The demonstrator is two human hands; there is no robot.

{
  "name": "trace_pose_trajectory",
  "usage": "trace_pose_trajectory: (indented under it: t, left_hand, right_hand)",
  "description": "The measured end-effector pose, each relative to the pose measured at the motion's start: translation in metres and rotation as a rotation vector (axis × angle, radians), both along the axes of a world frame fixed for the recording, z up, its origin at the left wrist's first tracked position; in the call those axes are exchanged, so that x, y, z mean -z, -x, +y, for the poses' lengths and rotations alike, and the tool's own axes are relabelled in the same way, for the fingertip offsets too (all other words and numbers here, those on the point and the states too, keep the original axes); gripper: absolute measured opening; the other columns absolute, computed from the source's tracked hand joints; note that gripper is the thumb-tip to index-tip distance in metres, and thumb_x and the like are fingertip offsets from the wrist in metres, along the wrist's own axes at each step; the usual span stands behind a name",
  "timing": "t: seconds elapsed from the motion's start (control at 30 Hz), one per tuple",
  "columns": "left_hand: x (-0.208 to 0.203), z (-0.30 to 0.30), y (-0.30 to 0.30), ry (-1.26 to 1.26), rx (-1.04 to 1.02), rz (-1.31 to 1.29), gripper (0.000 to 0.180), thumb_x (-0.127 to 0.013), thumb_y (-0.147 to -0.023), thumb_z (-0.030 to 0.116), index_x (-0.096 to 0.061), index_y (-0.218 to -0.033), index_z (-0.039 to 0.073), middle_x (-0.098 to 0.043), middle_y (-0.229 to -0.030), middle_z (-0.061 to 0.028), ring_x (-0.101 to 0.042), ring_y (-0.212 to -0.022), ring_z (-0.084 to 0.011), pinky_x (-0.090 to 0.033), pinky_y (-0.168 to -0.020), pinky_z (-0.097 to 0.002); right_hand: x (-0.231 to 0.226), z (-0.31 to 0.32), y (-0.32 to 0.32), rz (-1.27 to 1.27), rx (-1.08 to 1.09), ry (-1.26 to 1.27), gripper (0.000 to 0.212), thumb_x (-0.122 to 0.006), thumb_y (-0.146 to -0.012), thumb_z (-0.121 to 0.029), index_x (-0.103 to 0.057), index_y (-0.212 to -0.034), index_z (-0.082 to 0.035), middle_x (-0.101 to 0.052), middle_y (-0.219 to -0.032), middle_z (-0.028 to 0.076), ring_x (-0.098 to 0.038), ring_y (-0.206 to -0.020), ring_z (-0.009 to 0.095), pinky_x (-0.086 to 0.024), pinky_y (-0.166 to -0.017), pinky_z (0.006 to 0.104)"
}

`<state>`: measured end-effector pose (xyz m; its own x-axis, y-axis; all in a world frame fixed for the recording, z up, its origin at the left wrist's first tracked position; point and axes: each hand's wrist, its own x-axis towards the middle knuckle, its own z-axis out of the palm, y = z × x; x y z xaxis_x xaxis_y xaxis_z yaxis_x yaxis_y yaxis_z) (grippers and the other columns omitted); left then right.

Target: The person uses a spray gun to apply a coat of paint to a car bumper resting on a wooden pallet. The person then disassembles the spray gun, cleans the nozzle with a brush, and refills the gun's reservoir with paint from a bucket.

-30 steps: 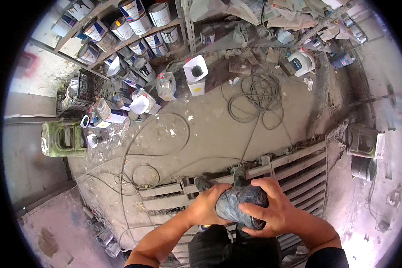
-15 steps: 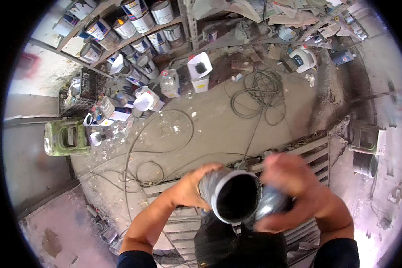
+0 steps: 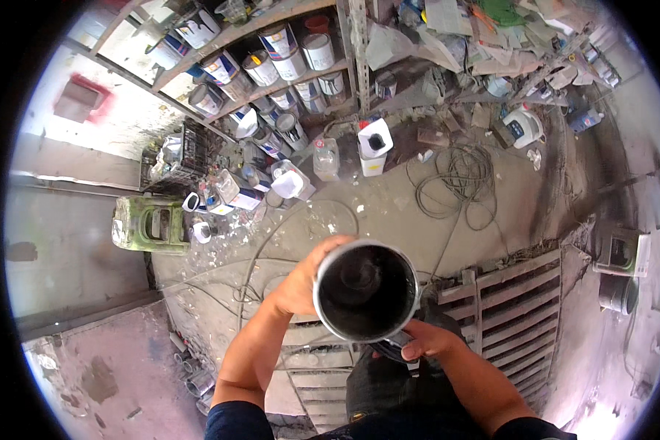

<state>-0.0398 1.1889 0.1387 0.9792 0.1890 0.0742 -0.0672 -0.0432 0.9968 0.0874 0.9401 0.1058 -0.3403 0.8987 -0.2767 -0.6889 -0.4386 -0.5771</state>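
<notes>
My left hand [image 3: 309,280] is closed round the side of a round, light-rimmed cup [image 3: 321,290]. The cup's mouth faces up toward me, and its inside is coated black. Just below the rim, my right hand [image 3: 425,342] has its fingers curled on a dark, ridged object [image 3: 391,349]. Most of that object is hidden behind the cup, so I cannot tell its kind. Whether it touches the cup is also hidden.
Shelves hold several paint tins [image 3: 277,42] at the back. Plastic jugs [image 3: 325,158], a white container [image 3: 375,139] and a green canister [image 3: 151,224] stand on the floor. A coiled hose [image 3: 458,180] lies right of centre, beyond a slatted grate [image 3: 517,304].
The cup has turned more upright toward me and shifted slightly. My right hand has moved down and left, from beside the cup to just under its rim. The view has swung left.
</notes>
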Motion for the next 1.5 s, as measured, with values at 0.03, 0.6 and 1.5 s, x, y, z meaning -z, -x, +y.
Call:
trace_pose_trajectory:
  t: [0.03,0.6,1.5]
  left_hand:
    - [-0.005,0.008,0.004,-0.017,0.011,0.001,0.103,-0.091,-0.056,0.019,-0.032,-0.14,0.004,-0.049,-0.131,-0.0109,-0.048,-0.12,-0.0212,-0.035,-0.104,-0.0362]
    - [0.103,-0.04,0.087,0.673,-0.53,0.475,0.064,-0.03,-0.093,0.064,-0.048,-0.124,0.011,-0.058,-0.095,-0.0046,-0.055,-0.081,-0.0145,-0.045,-0.07,-0.0293]
    - [0.244,0.046,-0.105,0.036,-0.822,1.002,0.019,-0.062,-0.087,0.017,-0.059,-0.1,0.003,-0.047,-0.067,0.0024,-0.043,-0.058,-0.0057,-0.037,-0.051,-0.0244]
  right_hand:
    - [-0.003,0.007,-0.002,-0.006,-0.035,-0.025,0.091,-0.074,-0.069,-0.051,-0.037,-0.139,-0.008,-0.036,-0.134,0.011,-0.049,-0.109,0.023,-0.041,-0.089,0.0333]
    - [-0.008,0.13,-0.02,0.526,0.035,-0.075,0.081,-0.071,-0.073,-0.039,-0.037,-0.136,-0.001,-0.051,-0.127,0.021,-0.054,-0.114,0.03,-0.049,-0.089,0.0437]
    - [0.232,0.048,-0.268,0.688,0.714,0.3,0.063,-0.055,-0.087,-0.04,-0.039,-0.136,-0.004,-0.043,-0.137,0.017,-0.045,-0.124,0.036,-0.048,-0.091,0.0579]
